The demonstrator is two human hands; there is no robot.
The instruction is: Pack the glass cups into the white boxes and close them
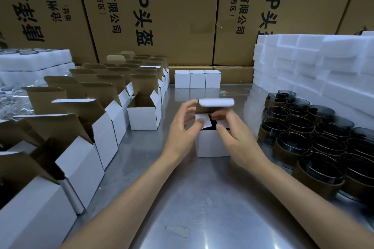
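On the steel surface (182, 198), the white box (212, 143) being packed stands upright in the middle, with both hands on its top: the left hand (182, 131) has its thumb pressing one side flap down and its fingers curled behind the raised lid, and the right hand (234, 135) pins the other side flap with thumb and fingers, a dark glass cup (214, 123) just showing between the flaps. Left of that box stand rows of open white boxes (97, 127), and right of it a cluster of dark glass cups (315, 139) in brown sleeves. Beyond it, three closed white boxes (197, 79) sit side by side, with stacked white foam (315, 62) to their right and large brown cartons (172, 6) behind everything.
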